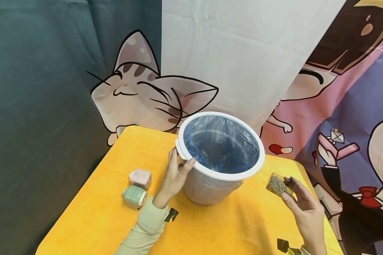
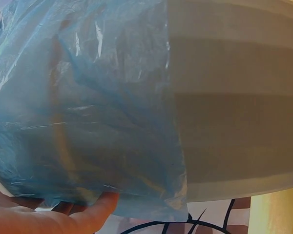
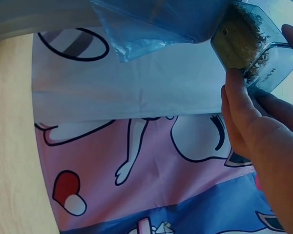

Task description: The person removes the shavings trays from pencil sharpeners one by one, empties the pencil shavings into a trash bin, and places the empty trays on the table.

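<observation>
A white-rimmed trash bin [image 1: 207, 198], lined with a bluish clear plastic bag [image 1: 221, 141], stands on the yellow table. My left hand [image 1: 175, 177] holds its rim on the near left, thumb over the top edge. In the left wrist view, the fingers [image 2: 105, 209] lie against the bag's folded-over skirt. Right of the bin and apart from it, my right hand [image 1: 306, 209] grips a small clear plastic container [image 1: 278, 185] between thumb and fingers. Greyish-brown bits like pencil shavings fill part of it. In the right wrist view the container [image 3: 256, 53] looks tilted.
Left of my left forearm, a small pink rounded object [image 1: 141, 178] and a green one [image 1: 134, 197] lie side by side on the yellow table [image 1: 92, 209]. Cartoon-printed cloth [image 1: 239, 53] hangs behind the table and along its sides.
</observation>
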`<state>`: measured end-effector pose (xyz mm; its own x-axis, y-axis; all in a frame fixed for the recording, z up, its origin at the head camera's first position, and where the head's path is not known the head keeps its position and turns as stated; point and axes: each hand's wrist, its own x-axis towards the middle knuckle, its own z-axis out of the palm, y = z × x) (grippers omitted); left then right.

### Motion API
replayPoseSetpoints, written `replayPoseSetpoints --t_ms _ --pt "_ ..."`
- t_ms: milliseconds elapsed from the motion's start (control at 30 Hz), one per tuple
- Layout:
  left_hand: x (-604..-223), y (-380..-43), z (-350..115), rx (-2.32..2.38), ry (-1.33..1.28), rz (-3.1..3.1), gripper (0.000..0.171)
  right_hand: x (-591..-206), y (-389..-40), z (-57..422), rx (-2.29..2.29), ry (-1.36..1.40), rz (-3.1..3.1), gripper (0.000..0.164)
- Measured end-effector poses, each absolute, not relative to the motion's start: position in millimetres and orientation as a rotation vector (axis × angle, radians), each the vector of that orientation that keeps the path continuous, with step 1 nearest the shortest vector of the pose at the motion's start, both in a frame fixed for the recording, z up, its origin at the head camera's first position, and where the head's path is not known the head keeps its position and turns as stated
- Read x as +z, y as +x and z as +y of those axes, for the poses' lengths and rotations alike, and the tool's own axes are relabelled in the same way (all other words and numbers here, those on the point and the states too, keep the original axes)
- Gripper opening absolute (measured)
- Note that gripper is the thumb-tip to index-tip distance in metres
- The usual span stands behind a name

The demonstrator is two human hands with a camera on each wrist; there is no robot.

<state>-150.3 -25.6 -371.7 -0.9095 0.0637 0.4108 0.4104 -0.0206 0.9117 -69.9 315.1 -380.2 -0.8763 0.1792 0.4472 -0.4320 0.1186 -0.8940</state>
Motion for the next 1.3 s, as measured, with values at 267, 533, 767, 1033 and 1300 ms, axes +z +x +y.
replayPoseSetpoints --t_ms 267,533,767,1033,1300 --pt "-371 -149 -26 -2.025 -0.511 -2.008 0.064 -374 -72 313 1.815 0.28 -1.933 0.053" --pt "-369 -149 -26 -2.031 -0.514 -2.011 0.064 -368 -76 311 1.818 0.378 -1.881 0.051" --pt "-371 -150 -26 -2.021 -0.509 -2.015 0.065 -360 -80 310 1.842 0.45 -1.844 0.051" --pt "-371 -149 -26 -2.02 -0.521 -2.014 0.064 -355 -83 307 1.834 0.434 -1.849 0.052" --pt "-390 -161 -26 -2.012 -0.51 -2.021 0.065 -348 -87 301 1.837 0.451 -1.832 0.051"
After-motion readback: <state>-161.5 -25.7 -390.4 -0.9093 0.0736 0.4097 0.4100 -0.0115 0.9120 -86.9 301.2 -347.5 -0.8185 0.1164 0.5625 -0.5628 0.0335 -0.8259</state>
